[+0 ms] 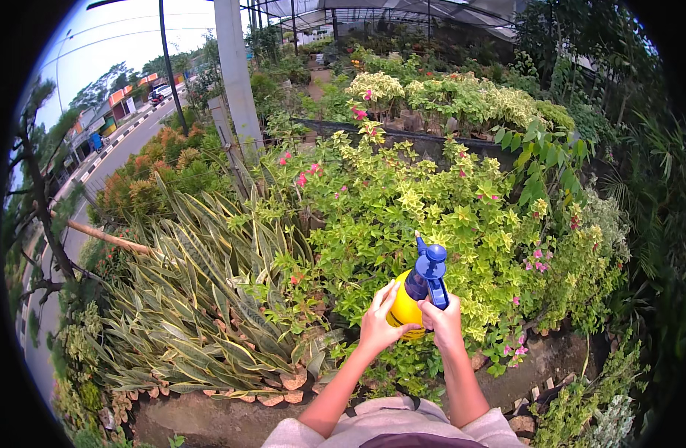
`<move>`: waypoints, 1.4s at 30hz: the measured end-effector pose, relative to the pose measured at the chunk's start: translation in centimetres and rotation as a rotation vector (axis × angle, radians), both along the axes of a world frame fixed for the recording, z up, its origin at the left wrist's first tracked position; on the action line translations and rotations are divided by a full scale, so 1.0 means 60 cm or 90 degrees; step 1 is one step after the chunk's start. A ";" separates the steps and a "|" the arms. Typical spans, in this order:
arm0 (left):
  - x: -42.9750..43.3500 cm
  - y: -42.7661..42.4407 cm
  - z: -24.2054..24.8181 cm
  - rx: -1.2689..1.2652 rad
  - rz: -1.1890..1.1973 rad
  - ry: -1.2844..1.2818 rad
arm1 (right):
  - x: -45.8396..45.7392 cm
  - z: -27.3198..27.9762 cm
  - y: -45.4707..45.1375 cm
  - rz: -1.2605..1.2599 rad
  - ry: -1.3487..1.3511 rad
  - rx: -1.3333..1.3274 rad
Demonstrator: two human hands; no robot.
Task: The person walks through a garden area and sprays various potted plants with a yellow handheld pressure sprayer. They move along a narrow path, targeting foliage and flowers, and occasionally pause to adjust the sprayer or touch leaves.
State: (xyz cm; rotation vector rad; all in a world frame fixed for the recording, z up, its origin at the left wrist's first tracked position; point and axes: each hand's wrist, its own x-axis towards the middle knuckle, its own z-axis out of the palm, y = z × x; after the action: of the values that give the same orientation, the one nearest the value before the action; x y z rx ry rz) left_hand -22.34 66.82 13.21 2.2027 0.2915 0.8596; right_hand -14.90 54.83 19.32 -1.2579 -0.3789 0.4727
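Observation:
A yellow pump spray bottle (403,309) with a blue pump head and nozzle is held upright in front of me. My left hand (383,323) cups the left side of its yellow body, thumb across the front. My right hand (442,319) is closed around the blue handle below the pump knob. The nozzle points away from me, towards a bougainvillea bush (460,224) with yellow-green leaves and some pink flowers. Whether liquid is coming out is hard to tell.
Snake plants (208,291) spread at the left, edged by broken bricks (294,381). A concrete post (238,73) rises behind them. A wooden pole (110,238) leans at the far left, near the road. Dark netting (410,134) runs behind the bush; low plants grow at the lower right.

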 end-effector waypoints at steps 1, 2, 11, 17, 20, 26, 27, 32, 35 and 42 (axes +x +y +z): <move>0.000 0.001 -0.001 0.015 0.018 -0.010 | 0.000 -0.002 0.000 0.006 -0.014 -0.011; -0.001 -0.002 -0.009 0.004 0.025 -0.007 | 0.000 -0.005 0.000 0.012 -0.029 -0.021; -0.034 -0.017 -0.083 -0.084 -0.036 0.225 | 0.002 -0.041 -0.003 0.047 0.062 -0.188; 0.003 -0.031 -0.033 -0.060 -0.031 0.078 | 0.017 -0.003 -0.031 -0.077 -0.011 -0.076; 0.018 -0.036 -0.016 -0.013 -0.061 0.022 | 0.016 -0.001 -0.041 -0.102 -0.023 -0.014; 0.026 -0.064 -0.039 0.023 -0.054 0.001 | 0.014 -0.009 -0.058 -0.055 0.035 0.007; 0.021 -0.070 -0.046 0.004 -0.068 0.050 | 0.014 -0.014 -0.062 -0.059 0.050 -0.019; 0.017 -0.103 -0.069 -0.028 -0.106 0.139 | 0.017 -0.024 -0.084 -0.083 0.090 -0.086; 0.043 -0.110 -0.050 -0.008 -0.124 0.064 | 0.017 0.002 -0.102 -0.125 0.062 -0.052; 0.092 -0.103 -0.009 0.037 -0.151 -0.050 | 0.014 0.007 -0.140 -0.192 -0.030 -0.005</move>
State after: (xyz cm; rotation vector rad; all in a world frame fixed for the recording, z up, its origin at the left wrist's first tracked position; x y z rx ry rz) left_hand -16.84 60.61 12.69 2.1968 -0.0330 0.8281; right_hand -14.06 46.41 19.72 -1.3087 -0.2210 0.1873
